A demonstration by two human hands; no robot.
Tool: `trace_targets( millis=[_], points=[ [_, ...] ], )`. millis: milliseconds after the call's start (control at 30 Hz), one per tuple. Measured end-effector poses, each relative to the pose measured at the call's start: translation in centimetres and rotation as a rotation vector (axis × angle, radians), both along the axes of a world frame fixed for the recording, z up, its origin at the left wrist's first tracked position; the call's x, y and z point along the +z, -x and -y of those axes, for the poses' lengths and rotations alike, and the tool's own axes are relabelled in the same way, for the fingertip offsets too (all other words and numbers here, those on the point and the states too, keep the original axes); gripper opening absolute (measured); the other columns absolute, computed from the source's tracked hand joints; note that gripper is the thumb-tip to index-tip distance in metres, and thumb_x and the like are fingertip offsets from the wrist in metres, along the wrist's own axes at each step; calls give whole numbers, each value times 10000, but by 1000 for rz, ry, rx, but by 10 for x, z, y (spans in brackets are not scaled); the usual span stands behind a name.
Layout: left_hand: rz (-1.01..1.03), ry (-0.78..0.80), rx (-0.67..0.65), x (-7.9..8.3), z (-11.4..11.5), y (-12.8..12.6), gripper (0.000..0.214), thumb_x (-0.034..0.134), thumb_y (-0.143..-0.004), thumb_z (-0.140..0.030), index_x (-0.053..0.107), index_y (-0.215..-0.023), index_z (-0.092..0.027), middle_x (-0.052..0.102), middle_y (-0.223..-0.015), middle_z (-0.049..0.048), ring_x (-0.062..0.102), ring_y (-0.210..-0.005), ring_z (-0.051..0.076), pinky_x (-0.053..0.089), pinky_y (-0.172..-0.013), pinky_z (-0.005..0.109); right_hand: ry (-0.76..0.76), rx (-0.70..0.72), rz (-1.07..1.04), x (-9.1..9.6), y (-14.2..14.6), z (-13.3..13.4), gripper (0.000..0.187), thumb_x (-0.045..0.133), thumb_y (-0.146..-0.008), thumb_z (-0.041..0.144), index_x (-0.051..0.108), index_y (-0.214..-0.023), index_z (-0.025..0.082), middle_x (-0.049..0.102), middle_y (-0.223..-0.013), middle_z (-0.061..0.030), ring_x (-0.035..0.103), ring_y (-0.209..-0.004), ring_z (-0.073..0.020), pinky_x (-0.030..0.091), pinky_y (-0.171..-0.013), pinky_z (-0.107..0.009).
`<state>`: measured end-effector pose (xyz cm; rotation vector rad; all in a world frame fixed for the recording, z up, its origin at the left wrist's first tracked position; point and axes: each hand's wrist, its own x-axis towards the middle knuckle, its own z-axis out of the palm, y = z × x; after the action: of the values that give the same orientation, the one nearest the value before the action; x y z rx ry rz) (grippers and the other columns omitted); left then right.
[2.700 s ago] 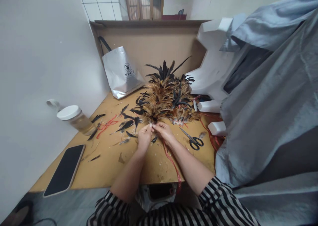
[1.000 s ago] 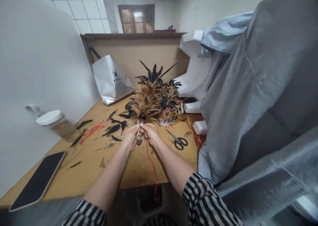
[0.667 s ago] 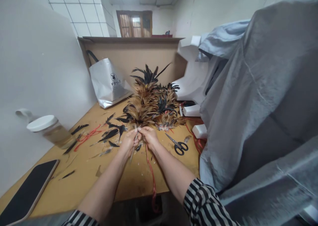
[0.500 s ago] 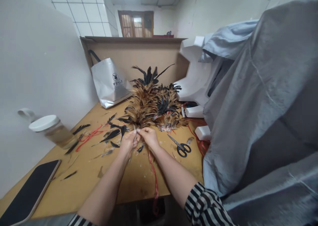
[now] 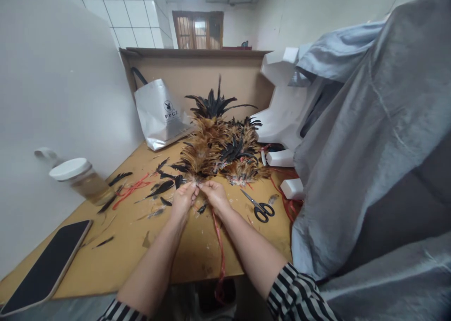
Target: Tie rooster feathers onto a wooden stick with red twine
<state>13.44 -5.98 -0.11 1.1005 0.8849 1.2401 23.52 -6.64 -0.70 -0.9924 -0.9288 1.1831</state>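
A strung bundle of tan and black feathers (image 5: 207, 144) lies on the wooden table (image 5: 130, 231), its near end lifted between my hands. My left hand (image 5: 183, 199) pinches the quill ends of the bundle with closed fingers. Touching it from the right, my right hand (image 5: 215, 195) is closed on the same end. A red cord (image 5: 219, 238) runs from under my right hand over the table's front edge. Loose black feathers (image 5: 162, 187) lie just left of my hands.
Black scissors (image 5: 260, 207) lie right of my hands. A lidded jar (image 5: 81, 179) and a dark phone (image 5: 47, 263) sit at the left. A white shopping bag (image 5: 160, 114) leans at the back. White foam blocks (image 5: 282, 157) and grey cloth (image 5: 366, 137) crowd the right side.
The feather bundle has tipped up, its black tips standing higher. My hands stay pinched together at its near end. The view has shifted a little.
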Motion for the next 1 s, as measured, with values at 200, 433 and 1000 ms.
trace_targets(
  millis=[200, 433, 1000],
  points=[
    [39, -23, 115, -3, 2, -5, 328, 667, -656, -434, 548, -626, -130, 405, -485, -54, 265, -394, 31, 158, -372, 166, -72, 5, -102, 8, 10, 9, 191, 612, -618, 320, 513, -527, 185, 562, -467, 18, 493, -432, -108, 429, -507, -234],
    [-120, -225, 234, -11, -2, -6, 267, 614, -716, -393, 624, -668, -130, 477, -506, -33, 401, -473, 72, 329, -482, 187, -91, -49, -53, 9, 7, 12, 193, 638, -619, 316, 550, -537, 167, 587, -514, 9, 481, -476, -94, 390, -532, -214],
    [-478, -459, 305, -8, 12, -6, 255, 491, -816, -301, 673, -945, -177, 666, -843, 64, 594, -815, 196, 446, -776, 300, -64, -61, -61, 5, 2, 8, 255, 659, -618, 364, 541, -528, 157, 565, -536, 7, 466, -510, -99, 392, -553, -227]
  ],
)
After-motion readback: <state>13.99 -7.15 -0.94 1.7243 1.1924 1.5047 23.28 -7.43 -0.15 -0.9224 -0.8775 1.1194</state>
